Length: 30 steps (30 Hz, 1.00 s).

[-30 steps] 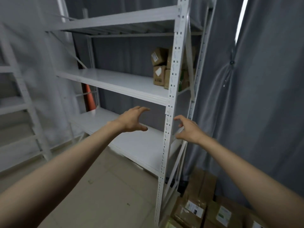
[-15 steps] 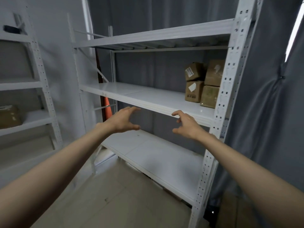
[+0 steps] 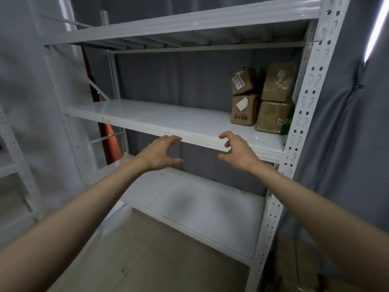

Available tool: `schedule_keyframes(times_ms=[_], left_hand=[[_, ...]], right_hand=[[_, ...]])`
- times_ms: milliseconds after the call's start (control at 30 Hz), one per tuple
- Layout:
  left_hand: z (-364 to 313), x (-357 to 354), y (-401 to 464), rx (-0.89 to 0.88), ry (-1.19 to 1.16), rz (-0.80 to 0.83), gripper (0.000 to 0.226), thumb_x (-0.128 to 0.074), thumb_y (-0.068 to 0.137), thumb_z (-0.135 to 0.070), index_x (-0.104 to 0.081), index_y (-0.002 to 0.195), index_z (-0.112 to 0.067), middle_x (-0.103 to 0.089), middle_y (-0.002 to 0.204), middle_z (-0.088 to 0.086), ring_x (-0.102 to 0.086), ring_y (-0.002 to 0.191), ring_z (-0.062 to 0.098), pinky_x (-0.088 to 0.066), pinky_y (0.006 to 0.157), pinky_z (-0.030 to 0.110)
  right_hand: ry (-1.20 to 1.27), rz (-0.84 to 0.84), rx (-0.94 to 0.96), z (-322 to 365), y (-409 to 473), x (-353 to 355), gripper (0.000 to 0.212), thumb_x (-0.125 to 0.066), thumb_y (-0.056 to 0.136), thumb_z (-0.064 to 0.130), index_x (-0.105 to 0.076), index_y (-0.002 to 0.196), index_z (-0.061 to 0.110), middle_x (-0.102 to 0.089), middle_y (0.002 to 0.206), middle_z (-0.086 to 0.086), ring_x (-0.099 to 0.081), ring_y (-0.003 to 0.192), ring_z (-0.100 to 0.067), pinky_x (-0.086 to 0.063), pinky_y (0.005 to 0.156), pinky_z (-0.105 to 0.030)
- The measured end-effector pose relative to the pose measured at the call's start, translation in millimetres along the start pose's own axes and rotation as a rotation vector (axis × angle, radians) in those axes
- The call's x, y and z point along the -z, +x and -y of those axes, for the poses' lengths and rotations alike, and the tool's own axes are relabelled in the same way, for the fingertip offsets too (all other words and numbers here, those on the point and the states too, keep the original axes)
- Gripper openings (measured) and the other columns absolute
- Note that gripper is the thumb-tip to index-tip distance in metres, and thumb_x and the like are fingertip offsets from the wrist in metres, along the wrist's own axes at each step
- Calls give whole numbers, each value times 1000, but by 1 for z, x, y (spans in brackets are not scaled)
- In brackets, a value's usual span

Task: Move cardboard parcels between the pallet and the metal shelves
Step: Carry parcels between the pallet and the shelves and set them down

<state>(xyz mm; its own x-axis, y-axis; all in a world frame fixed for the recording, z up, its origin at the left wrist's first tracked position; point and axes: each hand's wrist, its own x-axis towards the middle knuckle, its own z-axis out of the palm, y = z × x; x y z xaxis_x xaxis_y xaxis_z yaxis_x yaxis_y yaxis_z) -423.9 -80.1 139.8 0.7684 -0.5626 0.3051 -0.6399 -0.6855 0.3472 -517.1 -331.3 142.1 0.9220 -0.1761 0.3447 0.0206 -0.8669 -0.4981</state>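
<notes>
A white metal shelving unit [image 3: 160, 121] fills the view. Several brown cardboard parcels [image 3: 261, 95] are stacked two high at the right end of its middle shelf. My left hand [image 3: 161, 152] and my right hand [image 3: 236, 150] are stretched out side by side just in front of the middle shelf's front edge, left of the parcels. Both hands are empty, fingers spread and loosely bent, palms facing each other. Neither hand touches a parcel or the shelf.
A perforated white upright [image 3: 303, 114] stands at the right, grey curtain [image 3: 345, 144] behind it. More cardboard boxes [image 3: 299, 268] lie low at bottom right. An orange cone [image 3: 111, 146] stands behind the unit. Another white rack [image 3: 12, 163] is at far left.
My view has swung left and closer to the shelves, so the stacked parcels look larger. Both empty hands rose toward the middle shelf's edge and kept the same spread pose.
</notes>
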Motion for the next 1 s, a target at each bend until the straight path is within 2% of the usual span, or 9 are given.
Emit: schedule_keyframes(times_ms=[300, 467, 567, 633, 733, 833, 1000], left_hand=[[11, -8, 146, -125, 0, 35, 73, -73, 84, -46, -38, 147, -37, -47, 142, -5, -51, 120, 17, -46, 103, 41], [14, -18, 217, -169, -46, -19, 70, -74, 83, -48, -42, 144, -37, -50, 140, -4, -52, 122, 18, -46, 104, 42], [14, -21, 249, -201, -50, -9, 72, -73, 83, -48, -41, 146, -35, -50, 141, -4, -51, 124, 18, -45, 104, 41], [13, -22, 272, -233, -58, -3, 72, -73, 84, -46, -40, 147, -32, -49, 141, -2, -51, 124, 18, -43, 101, 34], [7, -22, 306, -288, -91, -31, 73, -75, 85, -40, -42, 148, -23, -50, 142, 1, -51, 126, 20, -39, 96, 27], [0, -26, 337, -333, -108, -41, 73, -74, 87, -37, -42, 149, -17, -50, 144, 3, -52, 127, 21, -41, 103, 31], [-6, -32, 390, -396, -155, -15, 77, -74, 86, -37, -38, 150, -13, -50, 145, 8, -52, 129, 24, -41, 109, 36]], right_hand=[[27, -148, -70, -44, 110, 16, 59, -71, 86, 24, -44, 138, 24, -50, 131, -4, -50, 106, -16, -49, 95, -42], [45, -261, -102, -65, 160, 31, 57, -73, 85, 17, -48, 136, 16, -52, 130, -10, -53, 102, -20, -39, 83, -28], [36, -317, -119, -69, 182, 37, 58, -73, 85, 16, -46, 136, 16, -51, 127, -11, -53, 100, -21, -38, 80, -27], [29, -354, -130, -70, 194, 41, 63, -71, 86, 15, -42, 142, 16, -45, 132, -11, -50, 103, -19, -35, 82, -24], [13, -409, -136, -71, 209, 46, 72, -71, 88, 15, -33, 149, 14, -37, 143, -11, -47, 126, -24, -36, 96, -25], [1, -440, -150, -73, 225, 50, 81, -71, 88, 15, -25, 154, 14, -34, 146, -11, -42, 135, -25, -37, 109, -33], [-25, -474, -190, -81, 256, 50, 92, -74, 87, 15, -16, 158, 15, -31, 150, -10, -37, 139, -25, -33, 109, -30]])
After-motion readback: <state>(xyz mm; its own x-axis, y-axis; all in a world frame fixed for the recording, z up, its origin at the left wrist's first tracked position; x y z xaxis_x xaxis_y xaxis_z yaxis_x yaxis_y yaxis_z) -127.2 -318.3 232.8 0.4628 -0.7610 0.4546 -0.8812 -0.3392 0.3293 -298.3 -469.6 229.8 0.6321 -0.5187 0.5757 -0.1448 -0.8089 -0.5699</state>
